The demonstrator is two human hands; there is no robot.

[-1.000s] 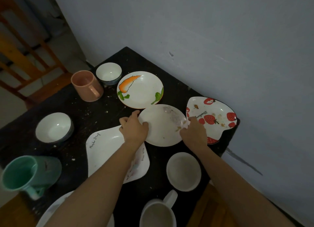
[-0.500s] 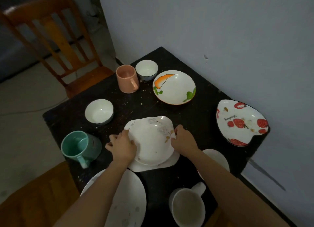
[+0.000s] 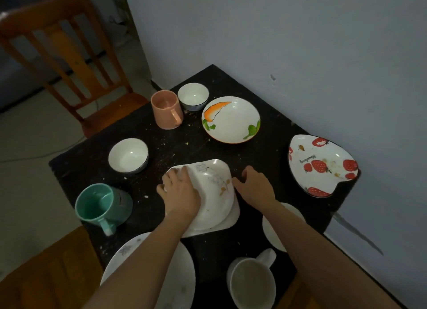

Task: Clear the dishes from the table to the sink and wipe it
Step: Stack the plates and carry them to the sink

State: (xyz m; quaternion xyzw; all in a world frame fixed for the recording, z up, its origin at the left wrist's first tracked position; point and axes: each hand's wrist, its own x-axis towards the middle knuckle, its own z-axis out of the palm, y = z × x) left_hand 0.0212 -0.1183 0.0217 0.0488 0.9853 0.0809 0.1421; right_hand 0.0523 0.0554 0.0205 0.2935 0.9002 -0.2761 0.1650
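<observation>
The round plate [image 3: 215,193], a second ago beside the strawberry dish [image 3: 321,165], now sits stacked on the square plate [image 3: 233,218] mid-bench [image 3: 180,147]. Left hand [image 3: 179,193] grips its rim; right hand [image 3: 256,188] has let go, loosely curled. Stacking has begun.

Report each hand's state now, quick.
Left hand: closed on the left rim of the round plate stacked on the square plate.
Right hand: open, beside the stack, holding nothing.
</observation>
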